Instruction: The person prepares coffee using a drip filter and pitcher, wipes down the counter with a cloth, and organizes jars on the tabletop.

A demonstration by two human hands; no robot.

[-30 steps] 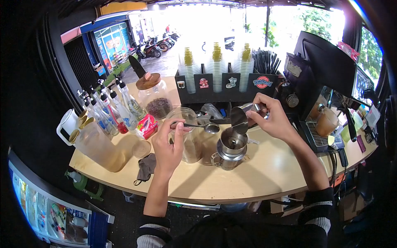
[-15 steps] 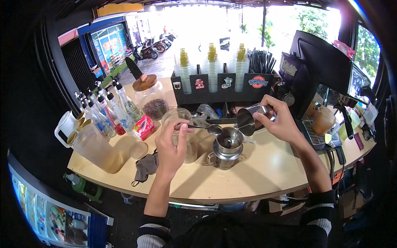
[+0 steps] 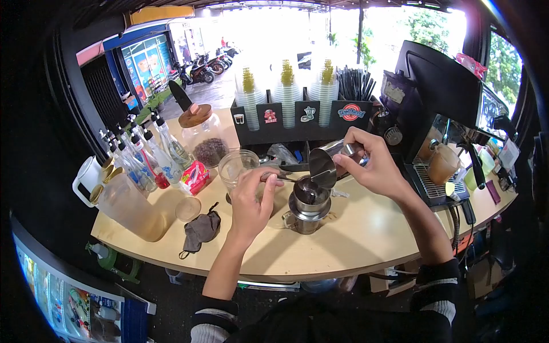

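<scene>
A metal coffee dripper (image 3: 311, 208) sits on a small glass mug (image 3: 290, 220) at the middle of the counter. My left hand (image 3: 250, 200) pinches a spoon (image 3: 284, 176) by its handle, and the spoon's far end reaches over the dripper's opening. Coming from the right, my right hand (image 3: 374, 163) is closed around a stainless steel pitcher (image 3: 324, 167), tilted with its mouth right over the dripper. Dark contents show inside the dripper. Just behind my left hand stands an open clear jar (image 3: 238, 162), partly hidden by my fingers.
Syrup bottles (image 3: 163, 146), a cloudy plastic pitcher (image 3: 128, 206) and a dark cloth pouch (image 3: 201, 231) are on the left. A wood-lidded jar of beans (image 3: 209, 148) stands behind. At the back is a cup rack (image 3: 300, 128); an espresso machine (image 3: 440, 188) is on the right.
The spoon has moved down and right, over the dripper's opening. The steel pitcher has come left and now tilts closer above the dripper. The view has shifted slightly.
</scene>
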